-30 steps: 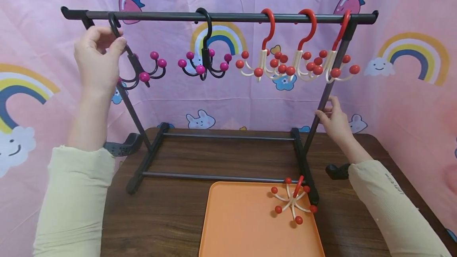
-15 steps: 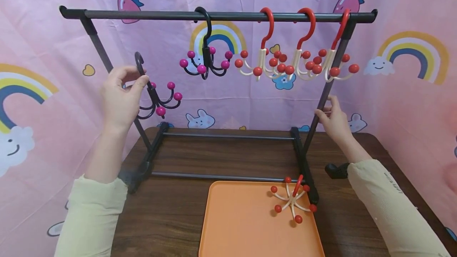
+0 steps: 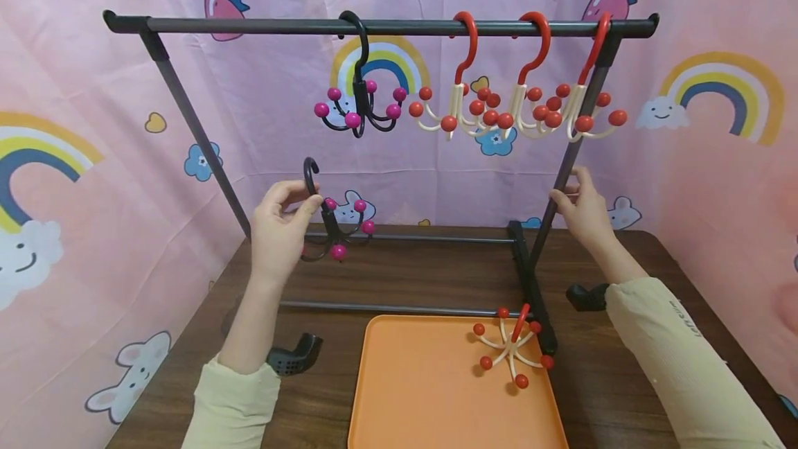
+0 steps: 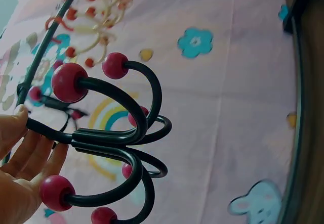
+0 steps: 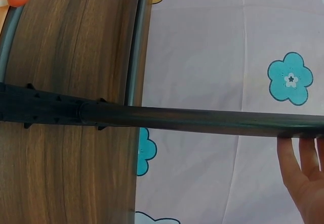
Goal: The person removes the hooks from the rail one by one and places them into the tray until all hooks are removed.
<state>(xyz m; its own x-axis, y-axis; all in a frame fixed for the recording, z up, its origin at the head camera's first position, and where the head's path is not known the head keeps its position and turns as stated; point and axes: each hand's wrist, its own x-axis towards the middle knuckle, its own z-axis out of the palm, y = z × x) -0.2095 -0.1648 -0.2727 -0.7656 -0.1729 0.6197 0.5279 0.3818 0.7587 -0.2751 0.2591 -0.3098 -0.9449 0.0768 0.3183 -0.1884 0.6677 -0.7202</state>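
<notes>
My left hand [image 3: 280,227] pinches the stem of a black hook hanger with magenta ball tips [image 3: 332,224], below the rack's top bar. In the left wrist view the curved arms of this black hanger [image 4: 119,138] spread out from the fingers. The right hand [image 3: 582,213] holds the right post [image 3: 564,172] of the dark clothes rack between thumb and fingers. Its fingertips lie along the post [image 5: 212,121] in the right wrist view. Another black hanger [image 3: 360,95] hangs from the top bar [image 3: 249,26], left of three cream hangers with red hooks and balls [image 3: 458,99].
An orange tray [image 3: 405,393] lies on the brown wooden table [image 3: 399,272], in front of the rack's base. On its right side sits a cream and red hanger [image 3: 512,348]. Behind stands a pink patterned cloth [image 3: 280,123].
My left hand has taken the black hanger off the top bar's left end and carried it down and to the right. The right hand has stayed on the post.
</notes>
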